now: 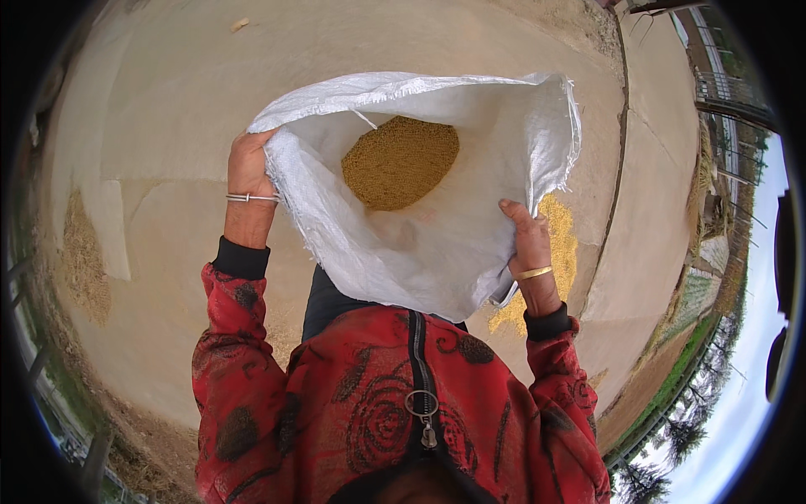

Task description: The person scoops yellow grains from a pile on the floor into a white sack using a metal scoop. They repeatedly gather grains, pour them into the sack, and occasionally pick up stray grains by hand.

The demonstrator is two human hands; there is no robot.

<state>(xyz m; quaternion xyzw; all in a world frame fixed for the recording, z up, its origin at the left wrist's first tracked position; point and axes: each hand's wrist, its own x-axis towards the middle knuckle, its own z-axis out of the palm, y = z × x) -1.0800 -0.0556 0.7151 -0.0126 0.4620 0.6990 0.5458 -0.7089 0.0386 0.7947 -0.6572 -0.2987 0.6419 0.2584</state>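
Note:
A white woven plastic sack (pixel 403 277) hangs before me with its mouth spread wide and its cut edge frayed. Down inside it lies a mound of golden-brown grain or seed (pixel 403 165). My left hand (pixel 250 165) grips the sack's rim at the left corner, the fingers hidden behind the fabric. On the right side, my right hand (pixel 531 236) pinches the rim, thumb on the inside. A metal bangle circles each wrist.
Bright yellow grain (pixel 559 242) is spread on the concrete floor (pixel 189 94) beside my right hand. Brownish chaff or husks (pixel 85 258) lie at the far left. A long crack (pixel 620 145) runs along the floor on the right. A small pale block (pixel 240 24) lies at the top left.

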